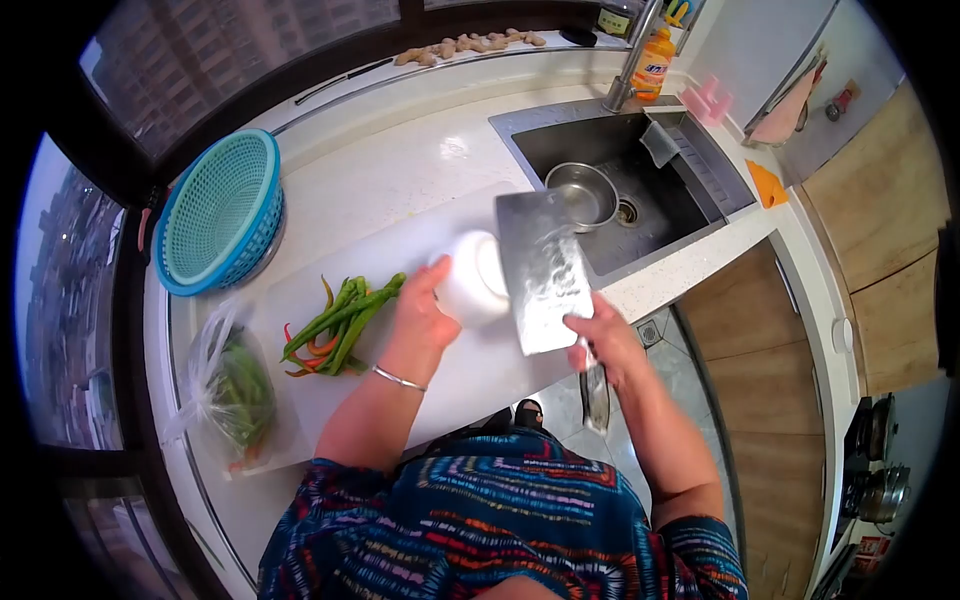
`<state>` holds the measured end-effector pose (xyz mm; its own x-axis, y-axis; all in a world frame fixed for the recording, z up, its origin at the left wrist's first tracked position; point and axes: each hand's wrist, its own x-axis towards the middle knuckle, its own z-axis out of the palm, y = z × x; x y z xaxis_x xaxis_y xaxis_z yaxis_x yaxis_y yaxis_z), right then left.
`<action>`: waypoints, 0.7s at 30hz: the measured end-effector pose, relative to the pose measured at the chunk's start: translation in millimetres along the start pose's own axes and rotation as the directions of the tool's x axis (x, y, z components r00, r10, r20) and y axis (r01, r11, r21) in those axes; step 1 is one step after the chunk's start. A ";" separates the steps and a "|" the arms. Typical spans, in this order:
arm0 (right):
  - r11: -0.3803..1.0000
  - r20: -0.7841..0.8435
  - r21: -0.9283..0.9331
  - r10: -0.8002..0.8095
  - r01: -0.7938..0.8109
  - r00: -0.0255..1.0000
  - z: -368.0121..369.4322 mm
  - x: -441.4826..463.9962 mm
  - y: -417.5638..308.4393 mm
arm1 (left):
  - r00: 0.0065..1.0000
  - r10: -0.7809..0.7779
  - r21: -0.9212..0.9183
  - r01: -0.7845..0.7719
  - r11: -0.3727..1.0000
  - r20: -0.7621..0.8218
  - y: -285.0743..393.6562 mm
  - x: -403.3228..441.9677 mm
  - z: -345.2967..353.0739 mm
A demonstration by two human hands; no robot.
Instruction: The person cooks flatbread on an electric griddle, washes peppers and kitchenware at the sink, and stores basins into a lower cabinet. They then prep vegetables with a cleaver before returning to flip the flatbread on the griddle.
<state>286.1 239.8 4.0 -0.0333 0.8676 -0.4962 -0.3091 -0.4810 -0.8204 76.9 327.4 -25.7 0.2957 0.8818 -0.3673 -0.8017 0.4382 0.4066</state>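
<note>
My left hand [428,312] grips a white bowl [468,282] above the cutting board, its fingers partly hidden behind it. In my right hand [608,342] is a cleaver [540,265] with a broad metal blade, held by the handle near the blade. The blade's left edge is against or very close to the bowl's right side; I cannot tell whether they touch. On the white cutting board [460,385], left of my left hand, lies a pile of long green peppers [350,318] with a few red ones.
A plastic bag of green vegetables [235,390] sits at the board's left end. Behind it stand nested blue baskets [222,215]. To the right is a sink [660,215] with a metal pot [583,196] in it. Ginger pieces [470,45] lie along the window ledge.
</note>
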 end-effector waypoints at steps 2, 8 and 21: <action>0.995 -0.109 -0.096 -0.048 0.038 0.993 -6.9 19.4 1.0 | 0.998 0.040 0.054 -0.038 0.998 -0.042 -3.0 -5.3 4.9; 0.128 0.077 -0.971 -0.632 0.201 0.771 19.2 24.4 8.8 | 0.871 0.462 0.342 -0.492 0.801 0.170 66.0 25.8 17.0; -0.258 0.458 -0.889 -0.509 0.378 0.729 31.5 46.1 57.0 | 0.767 0.415 0.815 -0.234 -0.530 0.490 133.3 115.2 -9.5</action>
<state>236.9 256.3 -56.7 -0.3018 0.9349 0.1865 0.9121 0.3401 -0.2287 -0.8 485.7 -21.7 0.1486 0.9433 0.2970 0.7791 -0.2966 0.5523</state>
